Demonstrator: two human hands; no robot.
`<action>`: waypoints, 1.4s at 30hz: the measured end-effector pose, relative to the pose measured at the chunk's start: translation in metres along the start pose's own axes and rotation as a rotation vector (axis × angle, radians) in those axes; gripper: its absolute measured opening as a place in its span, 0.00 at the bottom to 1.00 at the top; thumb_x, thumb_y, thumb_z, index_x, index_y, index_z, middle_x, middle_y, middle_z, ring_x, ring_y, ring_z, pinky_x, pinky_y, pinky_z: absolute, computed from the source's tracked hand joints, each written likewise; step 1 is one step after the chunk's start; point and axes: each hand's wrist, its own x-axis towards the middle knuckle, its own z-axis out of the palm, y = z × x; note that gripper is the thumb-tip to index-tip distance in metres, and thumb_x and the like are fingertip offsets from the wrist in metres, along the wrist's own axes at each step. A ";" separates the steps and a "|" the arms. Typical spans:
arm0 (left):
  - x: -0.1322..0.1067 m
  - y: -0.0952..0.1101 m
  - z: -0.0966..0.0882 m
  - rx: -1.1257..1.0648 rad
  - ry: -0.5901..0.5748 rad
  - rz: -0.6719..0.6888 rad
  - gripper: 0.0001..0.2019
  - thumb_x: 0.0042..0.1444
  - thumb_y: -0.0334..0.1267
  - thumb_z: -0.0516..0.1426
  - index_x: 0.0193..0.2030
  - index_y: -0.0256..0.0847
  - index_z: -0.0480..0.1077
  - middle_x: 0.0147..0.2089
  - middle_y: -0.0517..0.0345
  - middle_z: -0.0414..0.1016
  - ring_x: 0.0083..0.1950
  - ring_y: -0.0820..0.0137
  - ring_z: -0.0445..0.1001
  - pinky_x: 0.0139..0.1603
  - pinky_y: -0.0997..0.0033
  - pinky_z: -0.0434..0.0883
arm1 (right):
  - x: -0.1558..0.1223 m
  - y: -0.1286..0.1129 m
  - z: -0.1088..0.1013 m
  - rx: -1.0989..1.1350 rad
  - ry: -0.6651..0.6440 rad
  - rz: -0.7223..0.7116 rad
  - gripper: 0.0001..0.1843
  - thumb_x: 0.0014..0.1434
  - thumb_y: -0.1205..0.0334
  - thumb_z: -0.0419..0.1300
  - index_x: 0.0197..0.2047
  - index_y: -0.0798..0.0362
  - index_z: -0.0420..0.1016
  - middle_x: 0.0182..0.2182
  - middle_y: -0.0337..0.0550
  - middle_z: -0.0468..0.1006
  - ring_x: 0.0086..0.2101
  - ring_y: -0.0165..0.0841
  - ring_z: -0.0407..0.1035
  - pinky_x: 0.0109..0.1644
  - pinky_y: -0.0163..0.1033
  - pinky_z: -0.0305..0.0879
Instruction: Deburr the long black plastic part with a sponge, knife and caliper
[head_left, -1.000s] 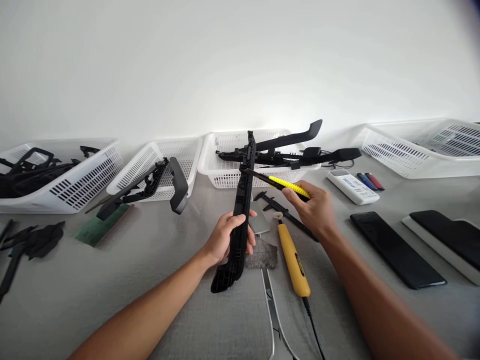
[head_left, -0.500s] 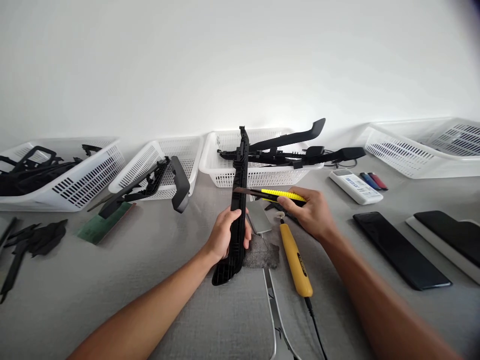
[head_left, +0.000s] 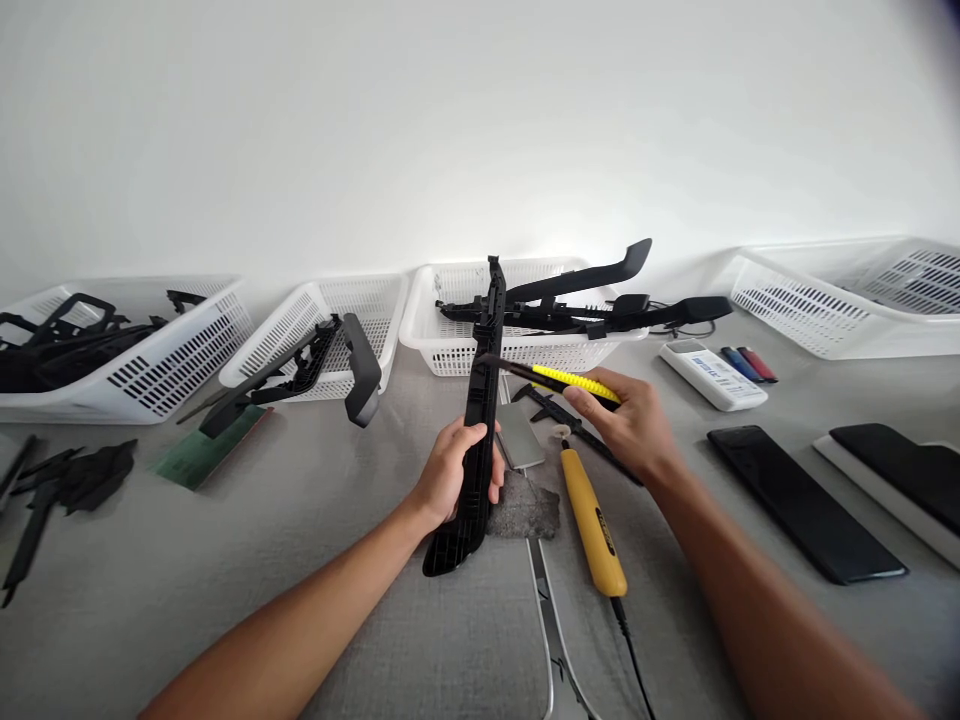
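My left hand is closed around the lower half of a long black plastic trim piece, thumb on its ribbed face. The piece stands nearly upright, its top end in front of the middle basket. My right hand grips a yellow and black utility knife, its blade pointing left. The blade tip lies over the trim piece's upper part; whether it touches is hard to tell. Below the knife lie a black caliper and a yellow corded tool with a small round tip. Beside the trim piece lies a grey fuzzy pad.
White baskets line the wall: the middle one and left one hold black plastic parts, another stands right. A green sheet lies left. A white device, lighters and a black phone lie right.
The knife and my right hand have moved slightly up and right, the blade now higher along the trim piece. The trim piece's top has tilted a little right. More of the caliper shows.
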 end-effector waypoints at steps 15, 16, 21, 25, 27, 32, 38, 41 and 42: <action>0.000 -0.001 -0.003 -0.011 0.000 -0.001 0.14 0.64 0.50 0.55 0.46 0.41 0.66 0.20 0.63 0.75 0.16 0.70 0.68 0.16 0.74 0.66 | 0.003 0.006 0.001 0.029 -0.025 0.012 0.16 0.62 0.47 0.68 0.42 0.51 0.82 0.34 0.42 0.83 0.33 0.37 0.72 0.36 0.41 0.64; 0.000 -0.001 -0.003 -0.013 0.001 -0.001 0.14 0.64 0.50 0.55 0.46 0.42 0.66 0.20 0.63 0.75 0.16 0.70 0.68 0.16 0.74 0.66 | 0.003 0.006 0.000 0.051 -0.056 0.026 0.15 0.62 0.47 0.67 0.42 0.51 0.81 0.33 0.42 0.82 0.32 0.37 0.71 0.36 0.40 0.64; 0.000 -0.001 -0.002 -0.018 0.006 0.000 0.14 0.64 0.50 0.55 0.45 0.42 0.66 0.20 0.62 0.75 0.15 0.70 0.68 0.16 0.74 0.66 | 0.004 0.009 0.001 0.024 0.030 -0.005 0.18 0.60 0.46 0.68 0.45 0.51 0.81 0.38 0.44 0.82 0.36 0.38 0.72 0.41 0.41 0.65; 0.001 -0.002 -0.003 -0.027 0.009 0.001 0.15 0.63 0.51 0.55 0.45 0.41 0.66 0.20 0.62 0.75 0.15 0.70 0.68 0.15 0.74 0.65 | 0.005 0.007 -0.002 0.122 -0.205 0.035 0.16 0.59 0.48 0.68 0.43 0.51 0.82 0.33 0.42 0.82 0.33 0.37 0.72 0.37 0.40 0.64; 0.001 -0.002 -0.003 -0.030 0.010 -0.002 0.15 0.62 0.52 0.55 0.45 0.42 0.67 0.20 0.62 0.75 0.15 0.69 0.68 0.15 0.74 0.65 | 0.005 0.005 -0.007 0.155 -0.272 0.041 0.16 0.58 0.48 0.68 0.40 0.52 0.83 0.31 0.41 0.81 0.32 0.36 0.71 0.36 0.39 0.62; 0.002 -0.002 -0.003 -0.032 0.007 -0.001 0.15 0.62 0.52 0.55 0.45 0.42 0.66 0.20 0.62 0.75 0.15 0.69 0.68 0.15 0.74 0.65 | 0.008 0.004 -0.012 0.159 -0.315 0.070 0.17 0.58 0.46 0.64 0.29 0.52 0.79 0.24 0.38 0.74 0.28 0.33 0.65 0.33 0.38 0.57; 0.002 -0.002 -0.003 -0.036 0.022 0.002 0.15 0.62 0.51 0.55 0.44 0.42 0.66 0.20 0.62 0.75 0.15 0.69 0.68 0.16 0.74 0.64 | 0.007 0.002 -0.007 0.174 -0.228 0.096 0.19 0.58 0.44 0.65 0.28 0.52 0.77 0.24 0.38 0.72 0.28 0.33 0.63 0.33 0.39 0.57; 0.001 -0.002 -0.003 -0.046 0.015 -0.001 0.16 0.61 0.52 0.56 0.45 0.42 0.66 0.20 0.62 0.75 0.15 0.69 0.68 0.16 0.73 0.64 | 0.005 0.000 -0.006 0.192 -0.153 0.073 0.18 0.58 0.45 0.65 0.30 0.52 0.78 0.26 0.39 0.73 0.29 0.34 0.64 0.34 0.39 0.58; 0.001 -0.003 -0.003 -0.051 0.012 0.000 0.16 0.61 0.52 0.56 0.45 0.42 0.66 0.20 0.62 0.75 0.15 0.69 0.68 0.16 0.73 0.64 | 0.004 0.000 -0.005 0.193 -0.163 0.069 0.18 0.59 0.45 0.65 0.31 0.52 0.78 0.26 0.39 0.74 0.29 0.34 0.65 0.34 0.39 0.58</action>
